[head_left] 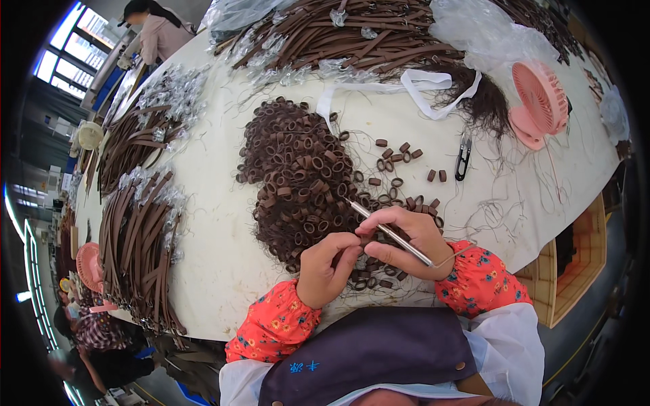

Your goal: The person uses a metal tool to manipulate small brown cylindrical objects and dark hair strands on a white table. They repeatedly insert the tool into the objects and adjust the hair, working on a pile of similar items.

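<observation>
Both hands work near the table edge (223, 318), left hand (325, 269) fingers pinching a brown loop (366, 239), right hand (406, 241) gripping a metal rod (389, 231).

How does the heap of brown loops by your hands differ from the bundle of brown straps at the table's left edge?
The loop heap is made of short closed rings piled loosely; the strap bundle is made of long flat strips laid side by side. The straps carry clear plastic at their ends; the loops are bare. Both are dark brown.

brown loop (366, 239) | pinched between fingers | metal rod (391, 233) | tilted
</observation>
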Action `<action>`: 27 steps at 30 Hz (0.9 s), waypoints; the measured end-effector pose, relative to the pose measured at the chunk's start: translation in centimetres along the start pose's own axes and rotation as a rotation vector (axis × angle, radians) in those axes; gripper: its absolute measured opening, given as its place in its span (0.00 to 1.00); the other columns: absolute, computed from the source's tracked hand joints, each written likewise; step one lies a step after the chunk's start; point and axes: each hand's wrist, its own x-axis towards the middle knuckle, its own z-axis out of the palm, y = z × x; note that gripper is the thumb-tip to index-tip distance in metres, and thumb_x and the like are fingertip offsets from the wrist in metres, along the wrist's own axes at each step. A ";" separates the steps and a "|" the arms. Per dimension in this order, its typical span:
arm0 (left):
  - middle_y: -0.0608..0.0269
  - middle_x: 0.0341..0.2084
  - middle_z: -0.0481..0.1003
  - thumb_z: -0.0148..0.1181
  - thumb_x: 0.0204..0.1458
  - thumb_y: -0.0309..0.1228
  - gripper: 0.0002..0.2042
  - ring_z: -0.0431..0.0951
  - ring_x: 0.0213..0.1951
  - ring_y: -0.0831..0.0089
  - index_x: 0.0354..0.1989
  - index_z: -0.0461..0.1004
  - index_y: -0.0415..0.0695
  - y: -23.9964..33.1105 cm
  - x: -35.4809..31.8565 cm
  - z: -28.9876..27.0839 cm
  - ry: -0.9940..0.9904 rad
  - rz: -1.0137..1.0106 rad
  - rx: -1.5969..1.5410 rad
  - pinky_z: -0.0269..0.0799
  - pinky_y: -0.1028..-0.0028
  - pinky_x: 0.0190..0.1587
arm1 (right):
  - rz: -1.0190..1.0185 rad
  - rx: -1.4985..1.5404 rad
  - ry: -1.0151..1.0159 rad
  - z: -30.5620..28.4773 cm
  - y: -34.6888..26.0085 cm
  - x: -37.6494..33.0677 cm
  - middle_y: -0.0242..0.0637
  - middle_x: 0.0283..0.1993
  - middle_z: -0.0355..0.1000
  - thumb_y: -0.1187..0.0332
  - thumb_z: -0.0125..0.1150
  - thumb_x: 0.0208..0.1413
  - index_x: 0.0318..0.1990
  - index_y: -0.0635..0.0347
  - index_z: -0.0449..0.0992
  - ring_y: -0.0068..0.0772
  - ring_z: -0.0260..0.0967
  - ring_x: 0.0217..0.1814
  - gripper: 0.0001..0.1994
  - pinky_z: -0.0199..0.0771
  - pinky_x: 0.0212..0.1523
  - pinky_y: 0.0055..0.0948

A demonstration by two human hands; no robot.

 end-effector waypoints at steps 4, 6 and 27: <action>0.61 0.29 0.75 0.59 0.50 0.18 0.08 0.70 0.23 0.75 0.37 0.74 0.42 -0.1 0.6 -0.3 -0.012 0.215 0.220 0.65 0.80 0.26 | -0.014 -0.048 -0.033 -0.3 -0.3 0.0 0.38 0.40 0.75 0.70 0.67 0.51 0.46 0.59 0.73 0.30 0.76 0.40 0.15 0.74 0.41 0.26; 0.60 0.33 0.76 0.60 0.50 0.18 0.11 0.69 0.22 0.77 0.42 0.72 0.41 -0.3 0.7 0.1 0.017 0.230 0.149 0.63 0.81 0.25 | -0.013 -0.061 -0.012 -0.3 -0.4 0.0 0.37 0.39 0.75 0.70 0.68 0.49 0.45 0.57 0.74 0.32 0.75 0.40 0.15 0.74 0.41 0.27; 0.77 0.22 0.69 0.55 0.59 0.26 0.04 0.61 0.22 0.92 0.39 0.72 0.39 -0.3 0.4 -0.8 -0.021 -0.392 -0.565 0.55 0.87 0.24 | -0.044 0.088 0.117 -0.1 0.0 -0.4 0.36 0.38 0.76 0.71 0.56 0.59 0.46 0.60 0.72 0.28 0.75 0.38 0.09 0.73 0.42 0.27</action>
